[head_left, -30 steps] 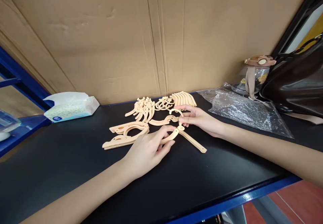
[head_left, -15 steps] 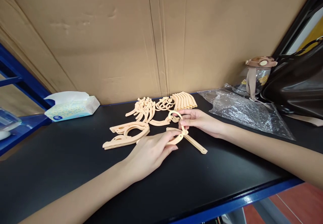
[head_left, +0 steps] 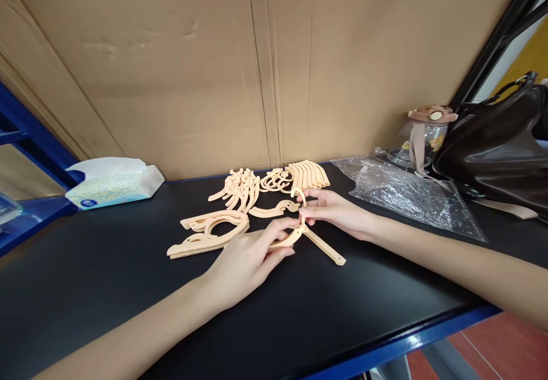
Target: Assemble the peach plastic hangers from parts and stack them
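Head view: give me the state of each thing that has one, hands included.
Left hand: closed on a curved piece.
Right hand: pinching the hook.
Strip: angled out from the hook's base; whether joined, unclear.
Stacked pieces: lying flat.
Tissue pack: open, tissue sticking out.
Plastic bag: rumpled, spread out.
Bottle: upright, lid on.

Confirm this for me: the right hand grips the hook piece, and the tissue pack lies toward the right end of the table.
Not quite: in the head view, the tissue pack lies toward the left end of the table. The right hand does grip the hook piece.
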The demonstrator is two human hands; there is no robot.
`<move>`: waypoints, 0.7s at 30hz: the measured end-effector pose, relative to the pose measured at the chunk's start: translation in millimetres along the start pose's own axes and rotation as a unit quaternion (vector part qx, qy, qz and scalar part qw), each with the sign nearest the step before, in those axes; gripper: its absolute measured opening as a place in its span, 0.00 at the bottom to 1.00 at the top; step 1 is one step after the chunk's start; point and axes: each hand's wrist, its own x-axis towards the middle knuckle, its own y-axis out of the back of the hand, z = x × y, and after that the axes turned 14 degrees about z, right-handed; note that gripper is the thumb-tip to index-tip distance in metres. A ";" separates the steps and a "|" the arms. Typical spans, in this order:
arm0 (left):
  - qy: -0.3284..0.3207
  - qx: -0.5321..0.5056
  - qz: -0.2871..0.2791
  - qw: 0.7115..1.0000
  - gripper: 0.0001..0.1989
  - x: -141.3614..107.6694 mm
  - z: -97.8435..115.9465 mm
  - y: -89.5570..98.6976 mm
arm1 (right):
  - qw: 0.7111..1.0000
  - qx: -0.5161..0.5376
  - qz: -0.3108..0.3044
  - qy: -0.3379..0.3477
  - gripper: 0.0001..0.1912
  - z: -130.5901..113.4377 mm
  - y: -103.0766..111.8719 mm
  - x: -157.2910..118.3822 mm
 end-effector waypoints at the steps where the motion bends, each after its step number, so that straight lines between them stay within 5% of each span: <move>1: 0.002 -0.001 0.000 1.000 0.17 0.1 0.3 0.1 | 1.000 -0.002 0.004 -0.001 0.15 0.2 -0.2 0.0; 11: -0.045 0.038 0.003 0.998 0.23 1.7 -4.2 -3.1 | 1.000 -0.020 0.014 0.013 0.12 3.3 -1.0 0.3; 21: -0.068 0.076 0.018 0.995 0.16 2.9 -2.1 -3.7 | 0.999 -0.040 0.027 0.025 0.12 3.5 -3.4 -1.9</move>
